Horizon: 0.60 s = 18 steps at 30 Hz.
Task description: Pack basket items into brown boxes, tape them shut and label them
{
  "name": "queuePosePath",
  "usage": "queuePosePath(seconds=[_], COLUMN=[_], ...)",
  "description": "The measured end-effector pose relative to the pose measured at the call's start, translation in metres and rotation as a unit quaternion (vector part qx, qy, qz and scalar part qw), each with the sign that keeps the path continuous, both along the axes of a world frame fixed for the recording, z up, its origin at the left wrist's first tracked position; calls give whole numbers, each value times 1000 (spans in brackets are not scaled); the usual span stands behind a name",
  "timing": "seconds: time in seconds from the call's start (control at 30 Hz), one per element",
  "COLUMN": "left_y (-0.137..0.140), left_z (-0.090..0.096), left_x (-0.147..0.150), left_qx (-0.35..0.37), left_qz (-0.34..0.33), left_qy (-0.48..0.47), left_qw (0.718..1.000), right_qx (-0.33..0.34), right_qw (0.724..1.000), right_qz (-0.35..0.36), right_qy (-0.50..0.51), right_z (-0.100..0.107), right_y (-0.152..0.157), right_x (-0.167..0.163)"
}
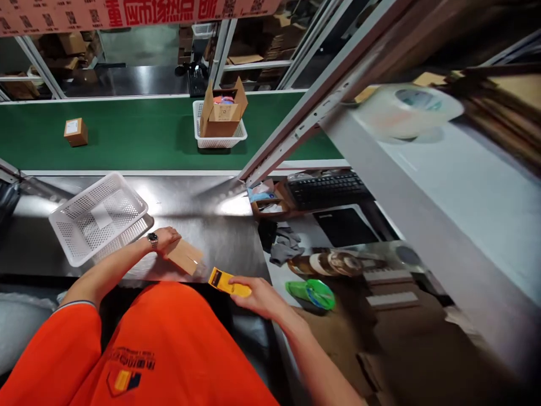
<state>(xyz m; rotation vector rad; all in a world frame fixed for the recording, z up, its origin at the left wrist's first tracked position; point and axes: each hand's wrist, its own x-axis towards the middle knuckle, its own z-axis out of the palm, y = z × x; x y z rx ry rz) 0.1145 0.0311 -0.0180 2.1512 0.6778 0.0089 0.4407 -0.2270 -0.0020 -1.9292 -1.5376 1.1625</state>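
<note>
My left hand (167, 240), with a watch on its wrist, grips the far left end of a small brown cardboard box (186, 256) on the steel table near my body. In my right hand (257, 296) is a yellow tape dispenser (228, 282), its head turned toward the box. A piece of clear tape (202, 270) shows at the box's right end, close to the dispenser. Whether the tape still joins the two is hard to make out. A white plastic basket (99, 217) stands beside my left hand, over the rim of another basket.
Beyond the table runs a green conveyor belt (139, 135) carrying a small carton (76, 132) and a white basket (220, 142) with an open box. A metal post (291, 129) and a shelf with a tape roll (409, 110) rise at right, above a keyboard (325, 189).
</note>
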Motion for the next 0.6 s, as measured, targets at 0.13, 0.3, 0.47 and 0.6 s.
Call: queuePosePath(seconds=[0.13, 0.3, 0.47, 0.6], left_y=[-1, 3, 6, -6], left_z=[2, 9, 12, 10], left_x=[-2, -9, -34, -56], left_qx=[13, 48, 47, 34], left_qz=[0, 22, 107, 175], left_qy=[11, 7, 28, 8], left_qw=[1000, 999, 993, 984], right_qx=[-26, 15, 38, 31], right_qw=[999, 997, 974, 966], right_qz=[0, -38, -105, -149], right_qy=[39, -64, -199, -208], right_z=[-19, -27, -45, -62], right_y=[54, 73, 65, 73], right_x=[-45, -46, -13, -21])
